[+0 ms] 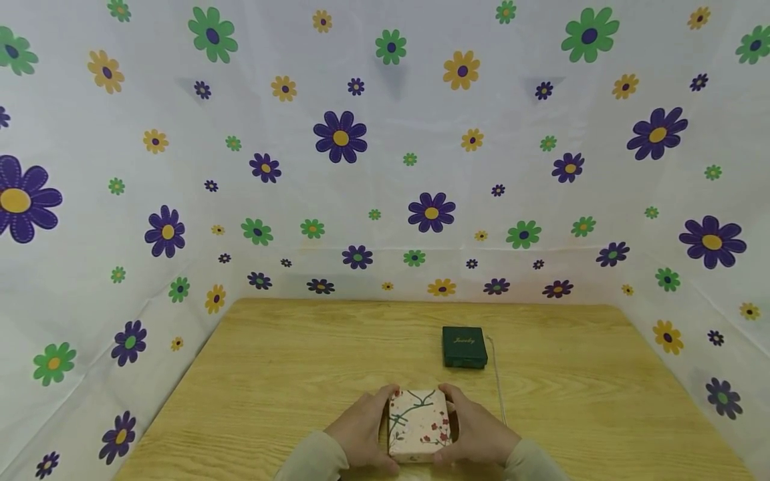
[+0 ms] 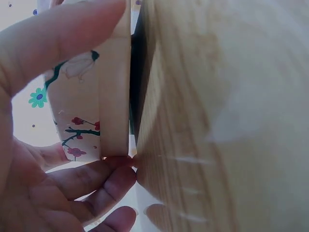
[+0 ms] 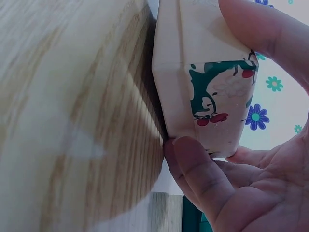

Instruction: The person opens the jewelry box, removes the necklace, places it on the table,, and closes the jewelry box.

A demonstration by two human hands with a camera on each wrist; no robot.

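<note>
A small cream gift box (image 1: 419, 422) printed with green branches and red blossoms sits at the near middle of the table, lid side up. On its left side my left hand (image 1: 363, 429) holds it, thumb near the front corner and fingers toward the back. My right hand (image 1: 478, 431) grips the opposite side in the same way. The left wrist view shows the thumb and fingertips against the box wall (image 2: 79, 116). In the right wrist view, fingertips lie at the lower edge of the box (image 3: 219, 108), close to the wood.
Behind the box, a little right, stands a dark green jewelry box (image 1: 464, 346) with gold lettering. A thin grey cord (image 1: 496, 377) runs beside it toward my right hand. The wooden table (image 1: 289, 354) is enclosed at the back and sides by white flowered cloth (image 1: 385, 187).
</note>
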